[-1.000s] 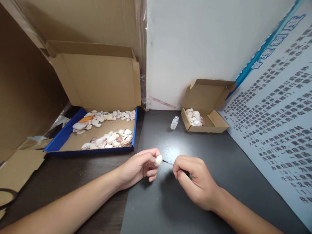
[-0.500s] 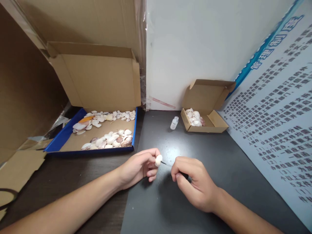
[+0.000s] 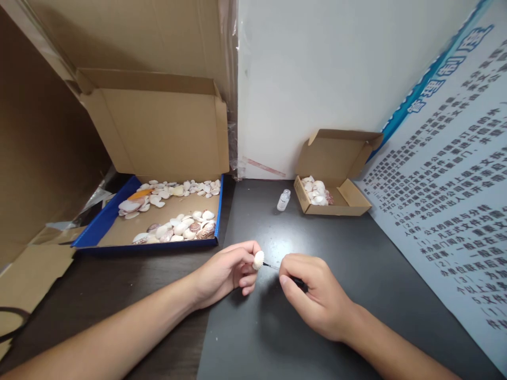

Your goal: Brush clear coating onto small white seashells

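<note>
My left hand [image 3: 225, 272] pinches a small white ribbed shell [image 3: 258, 259] between thumb and fingertips, just above the dark table. My right hand [image 3: 312, 295] is closed around a thin dark brush [image 3: 273, 267] whose tip touches the shell's right side. Both hands sit near the table's front middle. A small clear open bottle [image 3: 283, 200] stands farther back, beside a small cardboard box [image 3: 348, 198] that holds several shells.
A large open cardboard box with a blue rim [image 3: 103, 221] lies at the left with several shells in two rows. Cardboard walls rise behind and to the left. A printed poster [image 3: 451, 200] leans along the right edge.
My right hand has shifted slightly with the brush against the shell. The left hand and shell have barely moved.
</note>
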Available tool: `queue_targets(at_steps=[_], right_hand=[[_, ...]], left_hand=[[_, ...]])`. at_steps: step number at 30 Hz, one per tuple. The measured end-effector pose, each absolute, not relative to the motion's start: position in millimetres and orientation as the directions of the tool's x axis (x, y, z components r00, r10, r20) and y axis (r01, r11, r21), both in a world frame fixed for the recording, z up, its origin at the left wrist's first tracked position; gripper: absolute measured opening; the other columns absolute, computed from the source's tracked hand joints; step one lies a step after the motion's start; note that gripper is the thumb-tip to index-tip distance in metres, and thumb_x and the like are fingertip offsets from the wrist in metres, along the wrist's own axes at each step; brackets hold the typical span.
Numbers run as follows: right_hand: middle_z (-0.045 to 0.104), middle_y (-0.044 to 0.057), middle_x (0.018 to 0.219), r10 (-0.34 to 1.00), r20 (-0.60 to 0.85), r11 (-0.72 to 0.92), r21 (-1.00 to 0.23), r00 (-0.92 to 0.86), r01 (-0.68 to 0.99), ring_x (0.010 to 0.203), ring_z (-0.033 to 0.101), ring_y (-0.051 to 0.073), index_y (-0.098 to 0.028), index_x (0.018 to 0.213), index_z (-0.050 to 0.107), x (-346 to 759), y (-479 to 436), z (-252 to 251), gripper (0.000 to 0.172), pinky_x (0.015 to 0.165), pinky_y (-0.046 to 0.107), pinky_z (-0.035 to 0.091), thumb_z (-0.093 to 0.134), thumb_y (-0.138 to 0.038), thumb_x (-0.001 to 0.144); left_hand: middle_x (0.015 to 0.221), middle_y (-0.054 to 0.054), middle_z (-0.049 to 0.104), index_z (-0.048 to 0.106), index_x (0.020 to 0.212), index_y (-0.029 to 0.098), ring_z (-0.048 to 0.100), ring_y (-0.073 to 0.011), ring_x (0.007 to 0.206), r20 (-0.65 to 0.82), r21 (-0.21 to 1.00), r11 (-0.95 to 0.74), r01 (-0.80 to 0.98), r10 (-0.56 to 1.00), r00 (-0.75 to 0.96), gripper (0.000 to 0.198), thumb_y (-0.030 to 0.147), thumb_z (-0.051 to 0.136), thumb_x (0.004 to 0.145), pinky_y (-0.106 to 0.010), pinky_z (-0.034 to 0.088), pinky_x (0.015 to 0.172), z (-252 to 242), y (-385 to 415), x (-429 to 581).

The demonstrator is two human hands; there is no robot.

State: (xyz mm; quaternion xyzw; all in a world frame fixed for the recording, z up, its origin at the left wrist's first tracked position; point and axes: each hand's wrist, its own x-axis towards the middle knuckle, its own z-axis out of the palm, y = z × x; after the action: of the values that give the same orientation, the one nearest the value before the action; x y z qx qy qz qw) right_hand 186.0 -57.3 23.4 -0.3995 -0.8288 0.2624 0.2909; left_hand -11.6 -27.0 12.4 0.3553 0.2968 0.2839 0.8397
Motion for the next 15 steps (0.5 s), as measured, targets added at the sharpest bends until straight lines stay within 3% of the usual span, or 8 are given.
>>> queue_targets(at_steps=[11, 15], right_hand=[[0.046, -0.001, 0.060, 0.730, 0.382, 0.641, -0.671, -0.567, 0.373, 0.056, 0.042, 0.013, -0.020, 0.067, 0.042, 185.9, -58.1, 23.8, 0.020, 0.056, 0.027, 0.032, 0.042, -0.014, 0.086], [0.045, -0.002, 0.060, 0.762, 0.327, 0.608, -0.659, -0.558, 0.443, 0.056, 0.041, 0.014, -0.021, 0.066, 0.040, 184.9, -57.3, 24.3, 0.021, 0.056, 0.027, 0.031, 0.041, -0.015, 0.086]], left_hand=[[0.058, 0.006, 0.033, 0.050, 0.073, 0.017, 0.032, -0.0076, 0.047, -0.316, 0.764, 0.589, -0.262, 0.696, 0.645, 0.007, 0.014, 0.049, 0.080, -0.022, 0.035, 0.050, 13.5, -27.8, -10.6], [0.059, 0.005, 0.034, 0.050, 0.074, 0.016, 0.033, -0.0079, 0.048, -0.309, 0.757, 0.594, -0.273, 0.693, 0.651, 0.007, 0.014, 0.048, 0.079, -0.022, 0.035, 0.050, 12.6, -27.9, -11.4]])
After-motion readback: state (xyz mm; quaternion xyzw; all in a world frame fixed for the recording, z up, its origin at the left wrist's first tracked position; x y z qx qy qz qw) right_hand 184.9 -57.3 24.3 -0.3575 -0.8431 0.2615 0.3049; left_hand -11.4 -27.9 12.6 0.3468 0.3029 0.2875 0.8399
